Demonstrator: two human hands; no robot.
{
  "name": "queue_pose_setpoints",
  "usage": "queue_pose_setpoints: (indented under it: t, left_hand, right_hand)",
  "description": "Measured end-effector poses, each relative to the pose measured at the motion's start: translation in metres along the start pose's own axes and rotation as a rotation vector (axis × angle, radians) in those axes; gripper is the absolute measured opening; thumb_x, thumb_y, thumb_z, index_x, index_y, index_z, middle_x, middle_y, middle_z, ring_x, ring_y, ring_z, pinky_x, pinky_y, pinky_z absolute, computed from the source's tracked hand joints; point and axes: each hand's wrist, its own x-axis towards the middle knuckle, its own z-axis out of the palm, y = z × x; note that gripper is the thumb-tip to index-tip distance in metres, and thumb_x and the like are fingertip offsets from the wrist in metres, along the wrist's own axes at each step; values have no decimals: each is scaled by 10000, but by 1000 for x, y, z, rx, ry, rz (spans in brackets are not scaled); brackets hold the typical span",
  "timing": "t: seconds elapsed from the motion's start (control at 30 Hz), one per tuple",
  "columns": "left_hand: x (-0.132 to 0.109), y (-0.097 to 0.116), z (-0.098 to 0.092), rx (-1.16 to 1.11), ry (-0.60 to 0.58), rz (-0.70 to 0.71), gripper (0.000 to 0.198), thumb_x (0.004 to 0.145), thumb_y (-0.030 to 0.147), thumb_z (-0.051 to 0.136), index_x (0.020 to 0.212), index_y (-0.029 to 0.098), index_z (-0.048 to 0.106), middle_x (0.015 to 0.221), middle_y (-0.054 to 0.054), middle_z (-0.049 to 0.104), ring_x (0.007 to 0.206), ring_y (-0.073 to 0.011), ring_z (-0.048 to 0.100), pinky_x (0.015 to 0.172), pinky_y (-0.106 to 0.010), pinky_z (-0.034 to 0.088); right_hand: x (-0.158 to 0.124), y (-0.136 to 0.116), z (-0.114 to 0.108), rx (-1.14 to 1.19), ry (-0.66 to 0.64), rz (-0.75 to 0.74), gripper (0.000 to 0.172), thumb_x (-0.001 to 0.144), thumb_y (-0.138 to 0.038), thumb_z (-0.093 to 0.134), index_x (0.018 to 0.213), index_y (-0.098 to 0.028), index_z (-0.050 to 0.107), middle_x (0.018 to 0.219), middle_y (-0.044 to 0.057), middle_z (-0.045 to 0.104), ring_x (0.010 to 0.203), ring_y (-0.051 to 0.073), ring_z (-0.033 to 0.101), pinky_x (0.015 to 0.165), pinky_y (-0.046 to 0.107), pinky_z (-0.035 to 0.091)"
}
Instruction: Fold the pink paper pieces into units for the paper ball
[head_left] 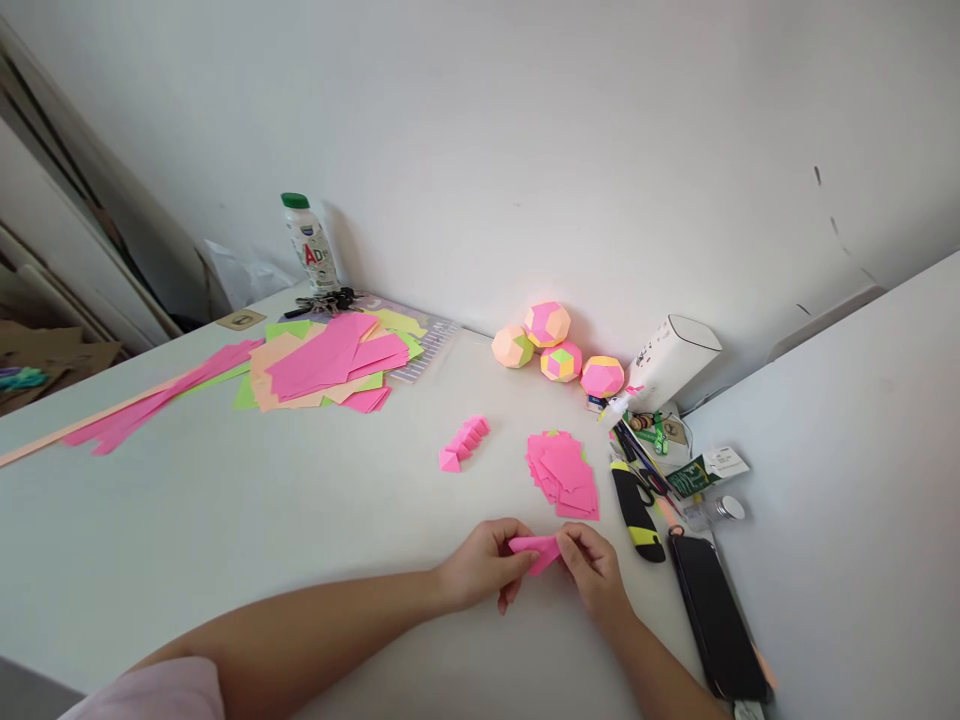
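Between my two hands is a small folded piece of pink paper (535,550), held just above the table near its front. My left hand (486,565) pinches its left end between thumb and fingers. At the right end, my right hand (592,570) grips it with thumb and forefinger; the other fingers are partly hidden. A loose pile of pink paper pieces (564,474) lies just beyond my right hand. Further left is a short row of folded pink paper units (463,444), resting against each other.
Four-coloured paper balls (547,324) sit by the wall. Pink, peach and green sheets (322,360) spread at the left, near a white bottle (309,240) and keys (324,302). At the right lie a box cutter (637,510), a black phone (718,615) and a white container (671,360).
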Motion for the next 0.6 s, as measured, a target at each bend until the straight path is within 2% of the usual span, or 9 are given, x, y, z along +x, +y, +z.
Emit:
queue_pose_setpoints:
  t: [0.13,0.2,0.27,0.4,0.5,0.6]
  left_hand:
    - [0,4,0,-1,-5,-18,223,788,381,548,805,160,521,396,80,485,313,-69,421,331,-169,347]
    - [-1,6,0,8,-21,-16,225,779,377,563,797,155,540,388,82,474,308,-64,410,332,-168,344]
    - [-1,6,1,6,-15,-11,241,766,388,579,798,151,552,396,82,469,316,-66,418,333,-171,347]
    - [1,2,2,-39,67,9,291,756,425,593,862,159,539,451,74,511,325,-67,439,335,-176,342]
    - [1,-1,2,-67,77,22,297,755,418,602,884,161,529,424,84,498,311,-66,427,329,-174,329]
    - [1,-2,1,-77,66,27,299,748,417,616,868,155,535,427,82,495,317,-65,426,325,-174,337]
  right_hand:
    - [-2,-1,4,-4,14,-44,227,838,-399,554,853,-176,594,681,10,564,580,138,517,524,234,436]
    - [-2,-2,5,-42,-24,-87,233,815,-389,590,904,-176,625,753,37,627,640,161,575,583,256,476]
    - [-1,-3,5,-90,-81,-105,217,820,-366,593,886,-174,671,735,45,669,653,175,609,611,268,492]
    - [-1,-4,4,-103,-72,-61,212,828,-354,585,840,-179,706,678,42,695,590,175,632,557,263,509]
    - [-2,-2,5,-92,-32,-36,212,821,-358,589,875,-184,696,708,44,697,532,161,623,492,250,507]
    - [-2,0,5,-127,-36,-70,226,815,-346,598,954,-196,696,785,61,712,618,183,643,520,258,521]
